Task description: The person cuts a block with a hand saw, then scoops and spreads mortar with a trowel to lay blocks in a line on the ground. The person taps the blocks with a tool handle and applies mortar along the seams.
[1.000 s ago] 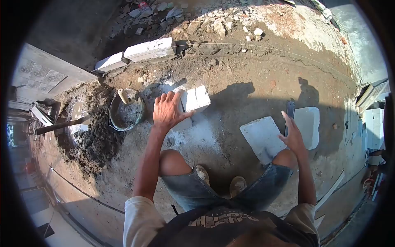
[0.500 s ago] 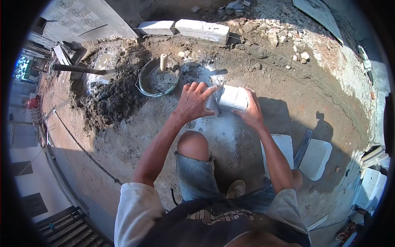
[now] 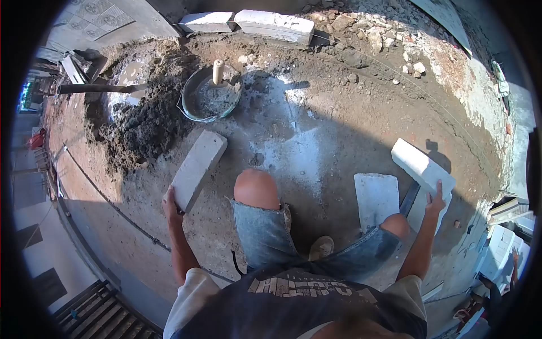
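Note:
A long pale block is at the left, its lower end gripped by my left hand. On the right, my right hand holds the near end of a second white block, which hangs over a flat pale slab. Another white slab lies on the ground near my right knee, with a dark straight bar beside it. White powder covers the ground between my two hands.
A bucket of grey mix with an upright handle stands beyond the left block. Behind it are a mortar heap and a long tool handle. Blocks line the far edge under a string, with rubble to the right.
My hands, together in front of me holding pale blocks, have moved wide apart. One block is now at the left and one at the right. The view has shifted slightly.

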Motion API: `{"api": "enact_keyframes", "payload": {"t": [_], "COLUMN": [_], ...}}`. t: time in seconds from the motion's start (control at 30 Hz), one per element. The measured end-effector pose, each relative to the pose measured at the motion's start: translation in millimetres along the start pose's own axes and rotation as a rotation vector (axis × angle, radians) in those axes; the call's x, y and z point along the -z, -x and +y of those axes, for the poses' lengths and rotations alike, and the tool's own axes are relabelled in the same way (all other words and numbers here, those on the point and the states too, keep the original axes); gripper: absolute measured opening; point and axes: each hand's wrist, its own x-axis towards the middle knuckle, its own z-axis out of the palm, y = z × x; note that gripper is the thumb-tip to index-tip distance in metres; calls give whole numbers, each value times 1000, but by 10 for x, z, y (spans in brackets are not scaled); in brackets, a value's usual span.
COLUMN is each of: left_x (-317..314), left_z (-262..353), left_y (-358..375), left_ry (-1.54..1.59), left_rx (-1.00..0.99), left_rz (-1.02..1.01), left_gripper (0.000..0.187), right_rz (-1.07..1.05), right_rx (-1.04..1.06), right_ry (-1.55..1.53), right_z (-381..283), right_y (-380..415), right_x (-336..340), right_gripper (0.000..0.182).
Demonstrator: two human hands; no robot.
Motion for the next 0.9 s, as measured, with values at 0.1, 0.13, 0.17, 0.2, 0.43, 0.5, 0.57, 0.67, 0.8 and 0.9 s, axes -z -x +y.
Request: {"api": "enact_keyframes", "payload": {"t": [0.1,0.13,0.17,0.2,0.43,0.5,0.57,0.67,0.8,0.9], "left_x": [481,516,512,524,624,358,142,-1180,-2403,-2609], "left_z": [-399,-450,-459,-419,-835,-714,-829,660,1466,1776], "left_y": [-512,-557,-530,-482,-734,-731,-1093,-332,-945,-1377], "left_ry": [305,375,350,313,237,14,-256,-156,202,374], "left_rx": [236,313,314,318,392,180,-184,-152,-2,42], "left_rz": [39,92,82,71,168,268,304,9,-195,-566], "left_gripper": [66,61,62,62,72,77,79,83,88,83], "right_rz": [91,74,-26,-241,-381,-337,-207,-165,-439,-537], "right_rx": [-276,-338,-333,-143,-65,87,-45,-164,37,145], "right_ry": [-147,-147,-26,338,921,1091,648,236,348,465], "right_z": [508,816,1233,1725,1120,722,448,232,-327,-810], "right_y": [-192,-378,-658,-1075,296,460,326,4,617,1023], "right_x": [466,681,908,1269,1043,905,730,268,-543,-937], "right_gripper": [92,93,95,96,71,64,67,70,67,63]}}
